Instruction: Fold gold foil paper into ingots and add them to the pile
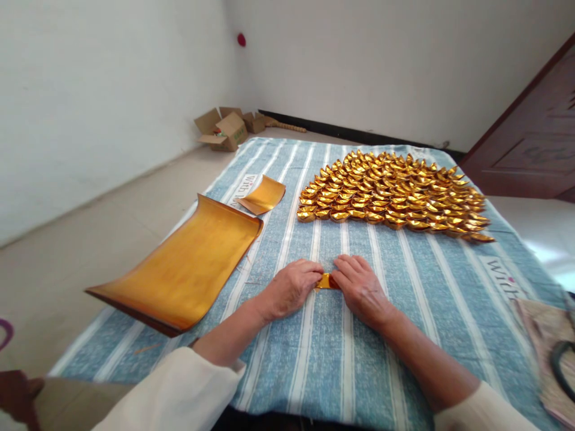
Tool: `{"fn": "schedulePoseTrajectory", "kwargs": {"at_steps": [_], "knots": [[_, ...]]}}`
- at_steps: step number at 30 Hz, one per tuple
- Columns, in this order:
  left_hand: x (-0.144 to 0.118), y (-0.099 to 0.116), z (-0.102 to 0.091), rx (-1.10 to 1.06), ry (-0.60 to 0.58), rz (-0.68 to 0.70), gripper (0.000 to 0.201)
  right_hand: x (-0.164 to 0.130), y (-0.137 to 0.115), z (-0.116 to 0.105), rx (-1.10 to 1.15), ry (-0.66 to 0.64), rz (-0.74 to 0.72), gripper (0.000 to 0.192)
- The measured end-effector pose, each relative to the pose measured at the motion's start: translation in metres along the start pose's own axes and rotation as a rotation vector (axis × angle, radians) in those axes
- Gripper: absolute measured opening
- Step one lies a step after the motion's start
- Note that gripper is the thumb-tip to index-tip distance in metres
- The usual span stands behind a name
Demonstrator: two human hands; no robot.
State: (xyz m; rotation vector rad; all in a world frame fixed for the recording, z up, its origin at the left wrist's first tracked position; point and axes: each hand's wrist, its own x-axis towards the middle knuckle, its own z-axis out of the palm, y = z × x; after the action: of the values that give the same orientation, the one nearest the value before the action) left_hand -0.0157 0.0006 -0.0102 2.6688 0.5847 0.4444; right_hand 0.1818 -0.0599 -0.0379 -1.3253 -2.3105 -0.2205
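A small folded strip of gold foil paper (326, 281) lies low over the striped cloth, its two ends covered by my fingers. My left hand (291, 287) is closed on the strip's left end. On the right end, the fingers of my right hand (363, 288) press down, also closed. Beyond my hands, many folded gold paper ingots (390, 191) stand packed in rows. To the left rests a large stack of gold foil sheets (179, 269) with curled edges. A smaller curled piece of gold paper (263, 194) sits just past it.
A blue and white striped cloth (278, 371) covers the table. Open cardboard boxes (227, 129) stand on the floor behind. At the right edge are scissors (559, 371) on a patterned pad (541, 341). Part of another person's hand (33, 386) shows at the lower left.
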Motion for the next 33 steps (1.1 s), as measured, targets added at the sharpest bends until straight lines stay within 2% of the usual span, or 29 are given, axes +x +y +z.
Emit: {"fn": "schedulePoseTrajectory", "kwargs": {"at_steps": [5,12,19,22,25,29,33], "knots": [[-0.010,0.004,0.003,0.093,0.048,0.008,0.023,0.001,-0.001,-0.001,-0.010,0.001,0.000,0.021],[-0.016,0.008,0.006,0.256,0.030,0.032,0.025,0.000,-0.002,0.000,-0.020,0.005,-0.001,0.021],[-0.026,0.018,0.002,0.426,0.087,-0.045,0.024,-0.001,-0.001,0.002,-0.013,0.038,-0.016,0.022],[-0.027,0.021,0.001,0.413,0.093,-0.068,0.026,-0.001,-0.001,0.002,-0.010,0.043,-0.016,0.022],[-0.025,0.025,0.001,0.354,0.101,-0.032,0.029,0.000,-0.001,0.001,-0.007,0.050,-0.016,0.024],[-0.025,0.034,0.005,0.293,0.040,0.019,0.035,0.000,-0.002,0.001,-0.001,0.045,-0.017,0.028],[-0.028,0.041,0.012,0.282,0.014,-0.026,0.049,-0.001,-0.002,0.001,0.012,0.026,-0.016,0.027]]}}
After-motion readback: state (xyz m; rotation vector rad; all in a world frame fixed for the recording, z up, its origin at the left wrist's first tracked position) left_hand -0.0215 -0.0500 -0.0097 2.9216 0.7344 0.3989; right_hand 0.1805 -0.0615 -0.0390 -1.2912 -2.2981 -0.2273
